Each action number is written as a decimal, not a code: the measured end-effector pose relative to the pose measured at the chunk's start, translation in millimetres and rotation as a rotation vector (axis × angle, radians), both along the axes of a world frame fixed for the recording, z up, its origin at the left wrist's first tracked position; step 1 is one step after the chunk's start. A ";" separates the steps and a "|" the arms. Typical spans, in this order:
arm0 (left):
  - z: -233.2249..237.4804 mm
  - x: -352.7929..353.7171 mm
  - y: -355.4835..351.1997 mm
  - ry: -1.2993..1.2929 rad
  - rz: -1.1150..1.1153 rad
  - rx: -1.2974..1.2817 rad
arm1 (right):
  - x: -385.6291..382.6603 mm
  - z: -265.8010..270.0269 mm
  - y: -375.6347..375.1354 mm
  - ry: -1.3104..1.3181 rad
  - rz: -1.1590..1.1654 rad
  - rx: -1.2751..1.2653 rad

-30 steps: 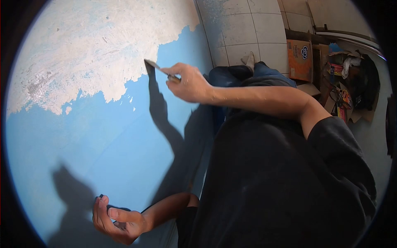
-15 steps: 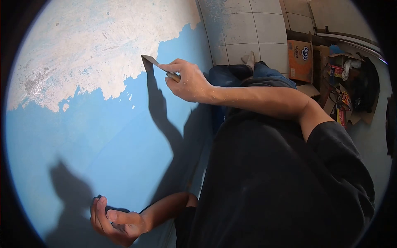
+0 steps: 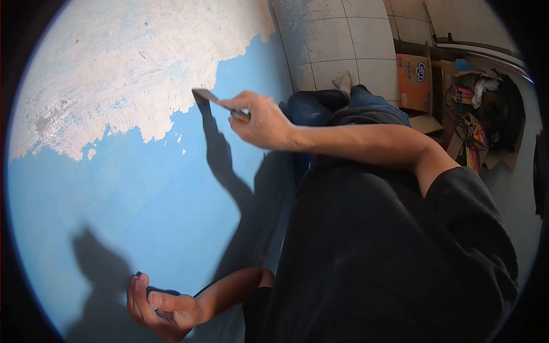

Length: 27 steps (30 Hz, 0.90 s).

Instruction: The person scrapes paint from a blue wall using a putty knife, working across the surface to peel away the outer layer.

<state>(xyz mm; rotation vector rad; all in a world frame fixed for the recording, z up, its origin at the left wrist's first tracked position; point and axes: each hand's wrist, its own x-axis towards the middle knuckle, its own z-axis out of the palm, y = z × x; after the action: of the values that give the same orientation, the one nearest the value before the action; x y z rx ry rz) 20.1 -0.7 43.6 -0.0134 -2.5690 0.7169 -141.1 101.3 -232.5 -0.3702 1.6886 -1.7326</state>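
My right hand is closed around the handle of a putty knife. The tip of its blade meets the wall at the ragged border between the pale scraped patch and the blue paint. White flecks dot the hand and forearm. Lower down, my left hand hangs close to the blue wall, fingers loosely curled and the thumb apart from them. A small dark bit shows at its fingertips; what it is I cannot make out.
White floor tiles run along the wall's foot, with my feet on them. An orange carton stands at the right, beside an opened cardboard box with packets and a black bag.
My right hand and the putty knife have shifted slightly down and left along the paint border in view. The left hand has barely moved.
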 end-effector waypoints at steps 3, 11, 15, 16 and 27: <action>6.3 1.8 -6.5 -0.049 -0.031 -0.018 | -7.0 0.2 -4.6 -0.025 -0.006 0.010; -2.2 0.6 5.6 0.019 0.014 0.018 | -7.9 -5.3 -7.6 0.026 -0.021 0.036; 2.8 1.7 -0.8 -0.014 -0.008 0.017 | 12.4 -0.5 0.9 0.094 0.016 -0.023; 2.4 2.6 -0.4 -0.018 -0.004 0.017 | 10.9 -5.5 -0.5 0.132 -0.002 -0.020; 5.6 5.3 -6.7 -0.038 -0.024 -0.006 | -8.2 -10.3 -3.0 -0.022 -0.018 0.027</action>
<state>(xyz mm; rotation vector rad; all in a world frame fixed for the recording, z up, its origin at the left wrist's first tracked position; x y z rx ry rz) 25.4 -7.4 49.2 -0.0599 -2.5981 0.7215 -149.3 98.3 -242.8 -0.3234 1.7029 -1.7191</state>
